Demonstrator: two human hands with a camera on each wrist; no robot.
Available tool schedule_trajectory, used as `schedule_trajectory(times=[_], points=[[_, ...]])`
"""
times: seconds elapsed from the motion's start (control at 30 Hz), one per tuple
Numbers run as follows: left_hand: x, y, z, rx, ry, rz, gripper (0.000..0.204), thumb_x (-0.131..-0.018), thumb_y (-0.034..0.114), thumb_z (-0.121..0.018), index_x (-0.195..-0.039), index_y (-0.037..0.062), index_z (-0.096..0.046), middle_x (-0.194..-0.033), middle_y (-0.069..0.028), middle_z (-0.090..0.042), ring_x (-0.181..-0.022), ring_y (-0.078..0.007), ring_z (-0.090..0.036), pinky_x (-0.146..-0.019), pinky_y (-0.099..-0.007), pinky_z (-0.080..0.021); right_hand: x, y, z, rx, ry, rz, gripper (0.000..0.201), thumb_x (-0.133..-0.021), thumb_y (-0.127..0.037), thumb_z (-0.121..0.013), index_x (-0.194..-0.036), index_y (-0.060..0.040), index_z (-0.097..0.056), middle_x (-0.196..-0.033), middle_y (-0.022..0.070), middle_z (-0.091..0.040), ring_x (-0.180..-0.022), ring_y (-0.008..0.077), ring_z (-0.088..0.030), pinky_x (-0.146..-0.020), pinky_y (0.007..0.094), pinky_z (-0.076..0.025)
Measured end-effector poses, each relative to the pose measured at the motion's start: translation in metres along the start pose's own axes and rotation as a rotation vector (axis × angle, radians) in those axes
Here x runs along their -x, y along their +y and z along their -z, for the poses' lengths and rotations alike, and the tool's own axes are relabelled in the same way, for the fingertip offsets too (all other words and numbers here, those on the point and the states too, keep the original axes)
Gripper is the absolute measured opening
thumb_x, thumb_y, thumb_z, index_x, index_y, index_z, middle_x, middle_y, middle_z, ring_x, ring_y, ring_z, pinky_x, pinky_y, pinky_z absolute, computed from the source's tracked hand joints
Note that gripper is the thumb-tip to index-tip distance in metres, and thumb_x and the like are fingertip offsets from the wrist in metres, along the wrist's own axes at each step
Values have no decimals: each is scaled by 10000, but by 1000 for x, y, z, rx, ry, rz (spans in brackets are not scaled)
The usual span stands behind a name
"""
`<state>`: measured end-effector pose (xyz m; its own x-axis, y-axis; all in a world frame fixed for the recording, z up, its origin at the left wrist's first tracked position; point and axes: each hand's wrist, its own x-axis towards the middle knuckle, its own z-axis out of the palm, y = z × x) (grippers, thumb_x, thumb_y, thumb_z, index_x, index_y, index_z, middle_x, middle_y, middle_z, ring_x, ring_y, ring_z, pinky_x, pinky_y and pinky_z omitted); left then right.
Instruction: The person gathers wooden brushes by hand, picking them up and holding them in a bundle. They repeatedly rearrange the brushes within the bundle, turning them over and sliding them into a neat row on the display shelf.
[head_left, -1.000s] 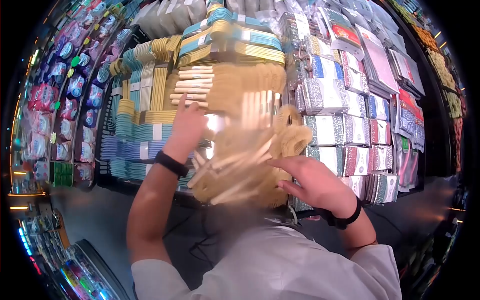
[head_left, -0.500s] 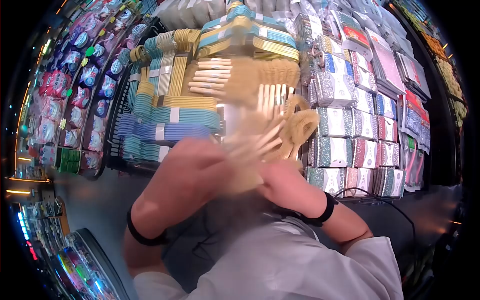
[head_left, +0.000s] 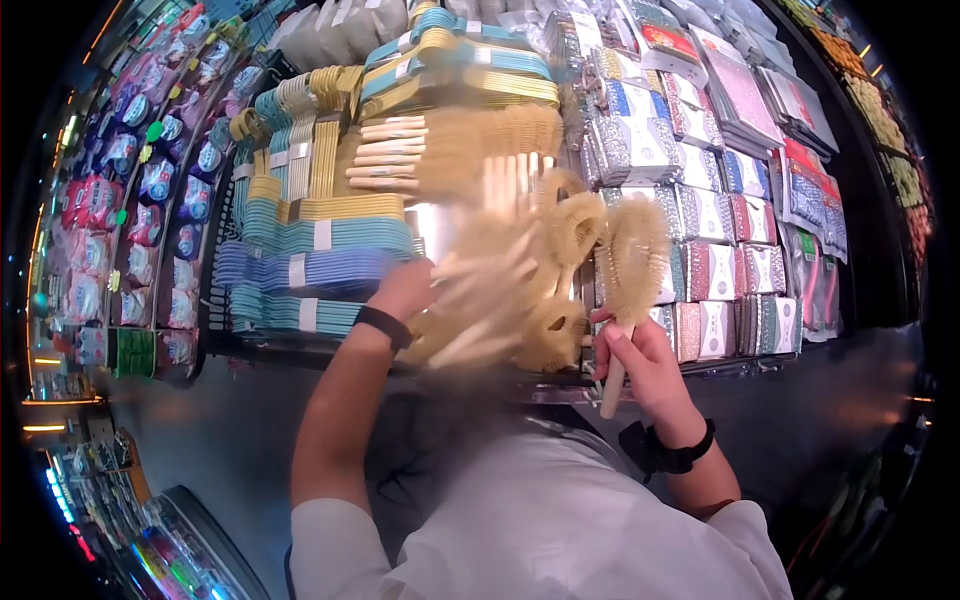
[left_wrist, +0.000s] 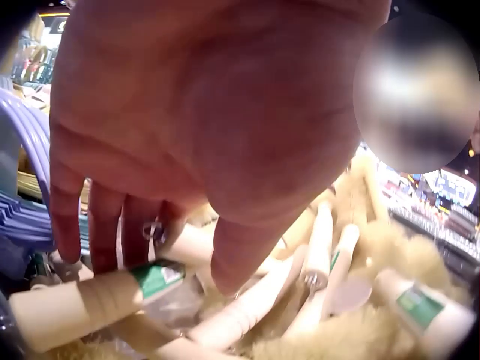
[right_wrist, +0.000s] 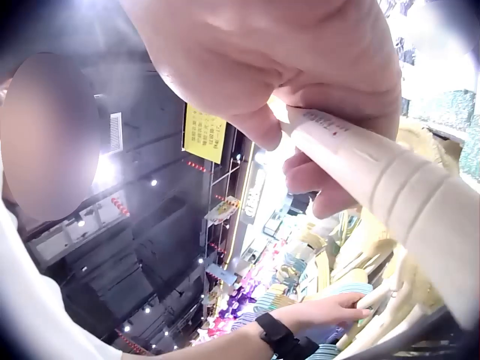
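Brush [head_left: 636,260] in the right hand [head_left: 655,372] stands nearly upright beside the pile [head_left: 553,335], its bristles in front of the packets [head_left: 710,272]. The fingers curl round the handle [head_left: 612,388] with the thumb against it, just under the bristles, a grip that probably steadies the brush while leaving its head uncrushed. Over the left part of the pile, the left hand [head_left: 405,288] reaches down with its thumb apart from the fingers, as though that gap were meant to take a handle; whether the fingertips touch one cannot be told. Handles in the pile cross at odd angles, so it looks loosely dropped rather than set out. Behind it, the stacked brushes [head_left: 500,140] have their handles side by side, likely to save room. The hangers [head_left: 285,272] nest together, and their white bands [head_left: 322,235] seem to keep each bundle whole.
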<state>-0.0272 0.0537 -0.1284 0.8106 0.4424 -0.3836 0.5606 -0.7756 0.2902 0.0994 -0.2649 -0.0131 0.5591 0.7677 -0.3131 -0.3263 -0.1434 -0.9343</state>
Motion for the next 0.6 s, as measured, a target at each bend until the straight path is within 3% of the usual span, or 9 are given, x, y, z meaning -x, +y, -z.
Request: schedule_trajectory(times=[0.13, 0.17, 0.3, 0.4, 0.43, 0.53, 0.6], points=[[-6, -3, -5, -195, 67, -148, 215, -850, 255, -634, -894, 50, -587, -799, -164, -639, -799, -343, -629, -691, -455, -486, 5, 6, 1, 4, 36, -76, 235, -984, -219, -500, -1060, -4, -556, -680, -1, -506, -543, 65, -477, -488, 214, -384], [-1, 1, 4, -193, 92, -144, 225, -854, 271, -633, -879, 52, -585, -748, -140, -627, -776, -345, -623, -670, -458, -480, 4, 8, -1, -7, 55, -79, 228, -980, -238, -512, -956, -18, -565, -660, -6, -498, -526, 63, -463, -467, 213, -363], [43, 1, 42, -178, 213, -222, 254, -879, 287, -607, -858, 36, -578, -699, -158, -611, -728, -367, -613, -622, -460, -466, -2, 12, -3, -92, 67, -95, 243, -974, -257, -528, -859, -44, -531, -654, 2, -491, -508, 84, -445, -465, 218, -360], [85, 3, 55, -161, 406, -28, 256, -889, 274, -600, -861, 21, -572, -691, -177, -596, -709, -390, -595, -606, -454, -466, -12, 15, -8, -251, 87, -109, 249, -971, -257, -534, -826, -56, -513, -682, 15, -508, -533, 92, -466, -480, 227, -374], [96, 9, 63, -108, 527, 126, 237, -914, 240, -579, -860, 11, -551, -666, -190, -566, -673, -407, -565, -575, -458, -439, -16, 14, -13, -297, 99, -112, 245, -969, -255, -536, -823, -60, -514, -694, 17, -515, -544, 90, -474, -486, 233, -382], [138, 14, 80, -48, 737, 5, 192, -930, 207, -558, -880, 22, -537, -653, -180, -560, -619, -382, -564, -544, -465, -437, -28, 17, -21, -414, 28, -114, 221, -977, -249, -514, -907, -41, -539, -795, 43, -561, -644, 111, -523, -538, 245, -415], [155, 27, 77, 47, 740, -11, 158, -930, 162, -552, -885, 17, -510, -627, -191, -525, -592, -393, -540, -516, -462, -410, -37, 18, -31, -475, -47, -115, 216, -979, -241, -508, -957, -31, -555, -827, 51, -583, -673, 118, -543, -561, 243, -432]])
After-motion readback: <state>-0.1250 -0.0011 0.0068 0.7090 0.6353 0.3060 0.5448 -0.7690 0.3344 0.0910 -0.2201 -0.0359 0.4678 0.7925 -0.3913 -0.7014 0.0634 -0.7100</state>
